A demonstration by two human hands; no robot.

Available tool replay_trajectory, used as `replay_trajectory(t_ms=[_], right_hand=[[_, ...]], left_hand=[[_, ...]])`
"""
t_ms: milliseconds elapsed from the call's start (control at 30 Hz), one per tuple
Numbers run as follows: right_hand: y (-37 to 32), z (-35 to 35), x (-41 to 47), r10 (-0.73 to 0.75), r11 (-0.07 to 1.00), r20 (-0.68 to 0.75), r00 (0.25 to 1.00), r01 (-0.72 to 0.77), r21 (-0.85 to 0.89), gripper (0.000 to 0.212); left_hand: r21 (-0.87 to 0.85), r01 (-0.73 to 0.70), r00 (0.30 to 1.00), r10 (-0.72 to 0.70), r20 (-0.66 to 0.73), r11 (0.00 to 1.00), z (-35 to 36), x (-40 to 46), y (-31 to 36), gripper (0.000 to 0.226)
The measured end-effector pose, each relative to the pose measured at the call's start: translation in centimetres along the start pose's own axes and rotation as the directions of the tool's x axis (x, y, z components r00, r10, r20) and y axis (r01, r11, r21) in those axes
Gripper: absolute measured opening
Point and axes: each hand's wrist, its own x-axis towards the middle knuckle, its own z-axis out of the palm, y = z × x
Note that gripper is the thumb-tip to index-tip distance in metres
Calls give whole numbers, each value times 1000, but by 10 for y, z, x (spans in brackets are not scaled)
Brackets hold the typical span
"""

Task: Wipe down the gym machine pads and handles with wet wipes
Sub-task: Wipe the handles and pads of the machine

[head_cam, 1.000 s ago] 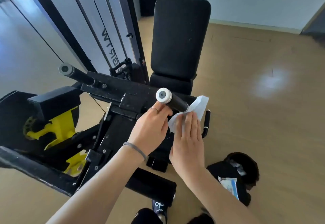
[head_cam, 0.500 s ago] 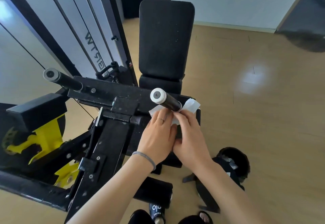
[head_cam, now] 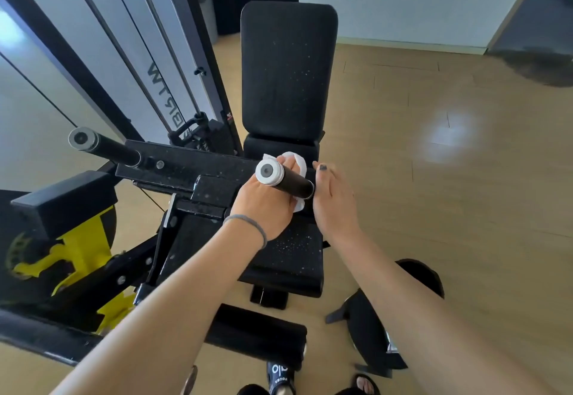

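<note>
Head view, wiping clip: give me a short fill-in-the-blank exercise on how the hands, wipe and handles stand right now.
1. The white wipe is held in the ____ hand.
2. The right hand has straight fingers and holds ____.
3. The handle being wiped has a ____ end cap.
4. The other handle sticks out on the ____ side of the frame.

Missing words: left; nothing; white; left

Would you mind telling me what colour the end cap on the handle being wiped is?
White with a dark centre; the end cap shows best in the head view.
</note>
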Motion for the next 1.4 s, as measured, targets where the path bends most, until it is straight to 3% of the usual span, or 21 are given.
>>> replay_trajectory(t_ms=[167, 300, 400, 500, 700, 833, 933, 1033, 1133, 1300, 1400], right_hand=[[5, 18, -1, 6, 997, -125, 992, 4, 82, 52], [3, 24, 0, 43, 993, -194, 980, -21, 117, 47], [3, 28, 1, 56, 995, -258, 964, -33, 93, 44], [2, 28, 1, 131, 983, -275, 952, -88, 164, 37], [4, 13, 8, 369, 848, -103, 924, -289, 445, 45], [-2, 16, 6, 379, 858, -115, 918, -302, 415, 43], [-7, 19, 8, 373, 866, -136, 918, -292, 406, 38], [-4, 21, 9, 373, 870, -149, 916, -290, 399, 47], [-4, 24, 5, 343, 897, -171, 924, -268, 352, 61], [-6, 27, 4, 306, 926, -207, 929, -240, 292, 60], [-6, 29, 5, 289, 940, -230, 929, -231, 250, 60]], left_hand=[[90, -224, 970, 212, 122, 971, 0, -15, -23, 41], [-211, -223, 964, 247, 99, 952, -7, 1, -37, 35], [-453, -175, 952, 269, 150, 874, -12, 23, -34, 38], [-554, -105, 951, 246, 187, 826, -12, 30, -34, 49], [-557, -98, 947, 249, 202, 825, -38, 18, -43, 34], [-489, -100, 947, 234, 221, 866, -40, 21, -45, 45], [-411, -175, 944, 272, 188, 895, -23, 29, -36, 40], [-396, -167, 955, 248, 164, 903, -16, 32, -40, 29], [-302, -145, 967, 199, 157, 942, -25, 26, -69, 12], [-118, -102, 958, 129, 255, 988, -21, 14, -148, 19], [-232, -118, 962, 169, 215, 966, -21, 19, -112, 17]])
